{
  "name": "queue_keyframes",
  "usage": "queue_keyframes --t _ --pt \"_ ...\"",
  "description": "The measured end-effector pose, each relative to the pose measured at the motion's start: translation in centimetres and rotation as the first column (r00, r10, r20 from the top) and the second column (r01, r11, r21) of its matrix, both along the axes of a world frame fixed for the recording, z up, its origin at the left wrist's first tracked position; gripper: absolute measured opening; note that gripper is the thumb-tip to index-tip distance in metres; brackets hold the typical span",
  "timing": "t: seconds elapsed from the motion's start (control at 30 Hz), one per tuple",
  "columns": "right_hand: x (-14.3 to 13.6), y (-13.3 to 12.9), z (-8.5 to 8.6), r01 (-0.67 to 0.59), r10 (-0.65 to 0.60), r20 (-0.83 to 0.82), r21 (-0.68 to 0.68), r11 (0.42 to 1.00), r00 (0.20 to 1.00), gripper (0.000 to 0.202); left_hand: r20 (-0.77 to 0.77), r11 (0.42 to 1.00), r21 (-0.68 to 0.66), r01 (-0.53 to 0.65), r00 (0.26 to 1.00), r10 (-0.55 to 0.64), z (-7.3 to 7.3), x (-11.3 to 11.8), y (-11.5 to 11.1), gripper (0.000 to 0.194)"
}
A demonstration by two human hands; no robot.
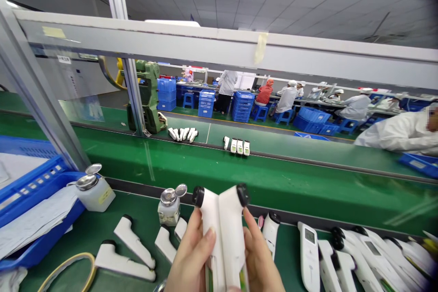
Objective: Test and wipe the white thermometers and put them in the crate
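Two white handheld infrared thermometers with black heads are held upright side by side, touching along their bodies. My left hand [193, 255] is closed around the left thermometer [210, 219], its thumb pressed on the casing. Around the right thermometer [232, 223] is my right hand [260, 255], fingers along its outer side. Their lower ends run out of the picture. Left of my hands, several thermometers lie on the green bench, including one white thermometer [125, 262]. To the right sit more, among them a thermometer with a small screen [310, 255].
Two dispenser bottles with metal lids, one bottle [169, 210] near my left hand and another bottle [97, 191] farther left, stand on the bench. A roll of tape [70, 269] and a blue tray [44, 242] of papers are left. Beyond the green conveyor [219, 169], a co-worker [400, 130] leans over.
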State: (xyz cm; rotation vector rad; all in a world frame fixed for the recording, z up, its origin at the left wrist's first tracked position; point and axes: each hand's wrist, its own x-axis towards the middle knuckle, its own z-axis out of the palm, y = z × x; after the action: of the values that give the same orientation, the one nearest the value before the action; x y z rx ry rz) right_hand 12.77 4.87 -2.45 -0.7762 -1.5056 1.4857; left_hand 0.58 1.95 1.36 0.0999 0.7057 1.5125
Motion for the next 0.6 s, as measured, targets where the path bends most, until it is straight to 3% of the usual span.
queue_keyframes --t 0.17,0.4,0.6 --pt "0.1 0.6 1.4 0.079 -0.074 0.045 -0.106 0.991 0.996 0.075 -0.040 0.995 0.038 0.094 0.995 -0.093 0.4 -0.1 1.3 0.047" --pt "0.1 1.2 0.0 -0.059 -0.022 -0.237 -0.329 0.942 0.971 0.067 0.030 0.993 0.093 0.076 0.996 -0.079 0.4 -0.7 1.8 0.050" --pt "0.0 1.3 0.1 -0.125 -0.013 -0.352 -0.366 0.922 0.936 0.059 0.026 0.988 0.132 0.082 0.996 -0.086 0.4 -1.3 1.9 0.045"
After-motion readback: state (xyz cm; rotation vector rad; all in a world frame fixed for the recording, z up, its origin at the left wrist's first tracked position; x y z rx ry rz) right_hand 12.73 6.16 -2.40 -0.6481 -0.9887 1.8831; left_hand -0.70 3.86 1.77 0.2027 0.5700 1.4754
